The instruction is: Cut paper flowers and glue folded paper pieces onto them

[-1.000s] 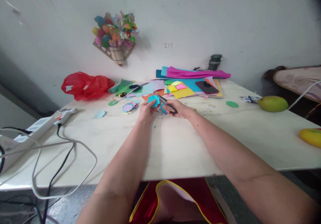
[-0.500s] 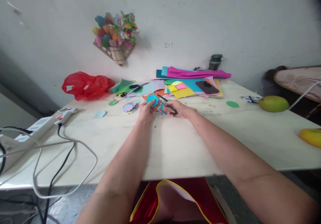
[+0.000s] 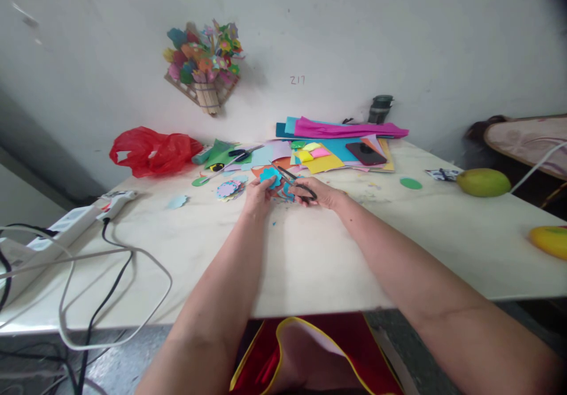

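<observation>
Several coloured sheets (image 3: 326,162) (phone (image 3: 366,153) atop) lie beyond scissors (image 3: 289,175), blue flower (image 3: 271,173).

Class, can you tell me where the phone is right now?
In the head view, the phone lies on the coloured papers at the back of the table, right of centre, beyond the right hand and just in front of the magenta sheet.

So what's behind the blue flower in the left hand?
Orange paper shows past the blue flower in the left hand; whatever the flower itself covers can't be seen.
</observation>
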`<action>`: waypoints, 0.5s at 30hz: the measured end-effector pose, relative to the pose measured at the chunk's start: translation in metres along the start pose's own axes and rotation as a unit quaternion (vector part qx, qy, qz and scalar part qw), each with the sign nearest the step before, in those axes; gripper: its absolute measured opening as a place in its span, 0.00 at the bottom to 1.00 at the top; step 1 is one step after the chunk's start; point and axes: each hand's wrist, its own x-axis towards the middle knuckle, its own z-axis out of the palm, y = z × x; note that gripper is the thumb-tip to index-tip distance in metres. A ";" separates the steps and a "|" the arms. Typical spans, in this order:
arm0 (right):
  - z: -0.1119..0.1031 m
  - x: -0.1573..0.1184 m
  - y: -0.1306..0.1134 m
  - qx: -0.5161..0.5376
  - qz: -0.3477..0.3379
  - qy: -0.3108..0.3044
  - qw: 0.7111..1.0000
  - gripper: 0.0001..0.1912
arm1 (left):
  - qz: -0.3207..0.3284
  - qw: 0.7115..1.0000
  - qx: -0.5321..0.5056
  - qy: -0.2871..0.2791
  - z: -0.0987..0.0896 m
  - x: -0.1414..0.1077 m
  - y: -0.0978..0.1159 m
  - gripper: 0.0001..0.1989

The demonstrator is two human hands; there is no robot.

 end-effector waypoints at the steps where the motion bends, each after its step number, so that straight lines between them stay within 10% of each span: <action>1: 0.000 0.000 0.000 -0.001 -0.001 0.000 1.000 0.14 | -0.001 1.000 0.001 -0.002 0.000 0.000 0.000 0.11; 15: 0.003 0.000 -0.003 0.001 0.006 0.013 1.000 0.16 | 0.001 1.000 -0.005 -0.002 -0.001 0.001 -0.001 0.12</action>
